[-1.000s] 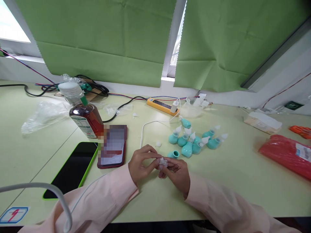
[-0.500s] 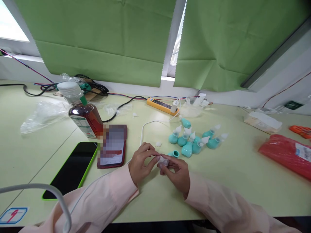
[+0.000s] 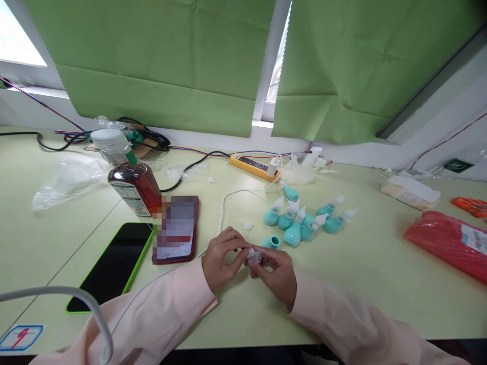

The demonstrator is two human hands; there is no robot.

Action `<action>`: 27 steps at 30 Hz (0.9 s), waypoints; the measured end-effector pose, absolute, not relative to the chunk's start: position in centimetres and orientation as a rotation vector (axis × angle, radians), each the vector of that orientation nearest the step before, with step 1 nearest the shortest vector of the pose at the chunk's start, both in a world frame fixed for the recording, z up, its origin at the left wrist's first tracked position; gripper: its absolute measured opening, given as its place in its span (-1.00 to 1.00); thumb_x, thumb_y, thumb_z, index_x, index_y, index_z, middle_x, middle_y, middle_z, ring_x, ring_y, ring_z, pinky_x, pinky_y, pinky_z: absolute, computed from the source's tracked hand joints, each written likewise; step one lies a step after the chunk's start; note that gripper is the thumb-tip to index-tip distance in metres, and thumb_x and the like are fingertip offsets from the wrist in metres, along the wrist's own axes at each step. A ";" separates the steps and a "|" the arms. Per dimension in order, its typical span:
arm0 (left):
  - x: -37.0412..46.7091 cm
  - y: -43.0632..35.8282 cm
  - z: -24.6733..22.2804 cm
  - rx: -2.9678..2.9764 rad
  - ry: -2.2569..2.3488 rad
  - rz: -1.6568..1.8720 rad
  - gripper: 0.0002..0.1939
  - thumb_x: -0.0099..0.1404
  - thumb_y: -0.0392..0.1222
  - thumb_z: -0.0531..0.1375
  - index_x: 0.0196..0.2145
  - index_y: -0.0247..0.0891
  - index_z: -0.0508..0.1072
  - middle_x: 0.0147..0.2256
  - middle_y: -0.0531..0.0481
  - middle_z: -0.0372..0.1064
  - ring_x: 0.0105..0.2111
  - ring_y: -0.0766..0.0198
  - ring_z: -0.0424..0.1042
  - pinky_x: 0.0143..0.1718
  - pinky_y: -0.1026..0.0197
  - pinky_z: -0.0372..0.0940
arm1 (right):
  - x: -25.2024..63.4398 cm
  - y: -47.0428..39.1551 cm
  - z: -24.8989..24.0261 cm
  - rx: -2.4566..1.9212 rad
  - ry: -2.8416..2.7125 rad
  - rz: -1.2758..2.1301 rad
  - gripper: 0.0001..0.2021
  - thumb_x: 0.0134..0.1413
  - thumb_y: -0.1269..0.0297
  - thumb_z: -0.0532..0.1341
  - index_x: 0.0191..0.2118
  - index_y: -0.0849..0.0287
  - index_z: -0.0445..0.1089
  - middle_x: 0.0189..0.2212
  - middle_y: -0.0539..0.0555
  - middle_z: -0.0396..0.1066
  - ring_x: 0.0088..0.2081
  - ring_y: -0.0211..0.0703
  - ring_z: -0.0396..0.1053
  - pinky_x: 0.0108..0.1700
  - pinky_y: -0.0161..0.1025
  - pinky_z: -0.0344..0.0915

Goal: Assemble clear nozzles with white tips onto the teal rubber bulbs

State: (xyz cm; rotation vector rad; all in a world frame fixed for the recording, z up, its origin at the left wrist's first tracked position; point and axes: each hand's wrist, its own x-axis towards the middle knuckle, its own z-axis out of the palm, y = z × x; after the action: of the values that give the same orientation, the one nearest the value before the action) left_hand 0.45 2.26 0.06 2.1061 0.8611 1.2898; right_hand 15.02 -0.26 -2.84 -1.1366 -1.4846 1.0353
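Between my two hands is a small clear plastic nozzle piece [image 3: 254,256], its open round end facing right. My left hand [image 3: 224,257] pinches its left end with thumb and fingertips. My right hand [image 3: 277,274] is closed on it from the other side, fingers partly hidden. Just beyond lies an open teal rubber bulb [image 3: 271,243] without a tip, its dark mouth showing. Several teal bulb aspirators [image 3: 292,234] with clear pointed tips stand and lie behind it to the right. A small white round piece [image 3: 248,226] rests near my left fingers.
On the left are a green-edged phone [image 3: 114,263], a red-cased phone [image 3: 177,230] and a bottle of reddish liquid [image 3: 135,187]. A yellow power strip [image 3: 253,166] with a white cable lies at the back. To the right are a red plastic package [image 3: 445,243] and a tissue pack [image 3: 411,191].
Both hands have shifted slightly down and left with the nozzle piece. The open bulb behind them shows more fully now.
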 end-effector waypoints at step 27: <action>-0.1 2.6 -0.5 2.343 0.646 1.297 -0.80 0.05 -0.44 0.08 -0.34 -0.38 0.41 -0.46 -0.15 0.28 -0.42 0.27 0.19 -0.44 0.21 0.21 | 15.0 -0.5 -2.6 -1.124 -1.579 1.015 -0.87 -0.16 0.33 0.18 -0.40 0.22 0.39 -0.66 -0.02 0.29 -0.68 -0.33 0.23 -0.60 -0.34 0.28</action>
State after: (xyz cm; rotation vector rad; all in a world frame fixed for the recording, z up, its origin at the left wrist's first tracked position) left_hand -0.09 2.60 -0.52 2.3427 0.6458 1.2972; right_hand 15.00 -0.47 -2.56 -1.1239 -1.5790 1.0152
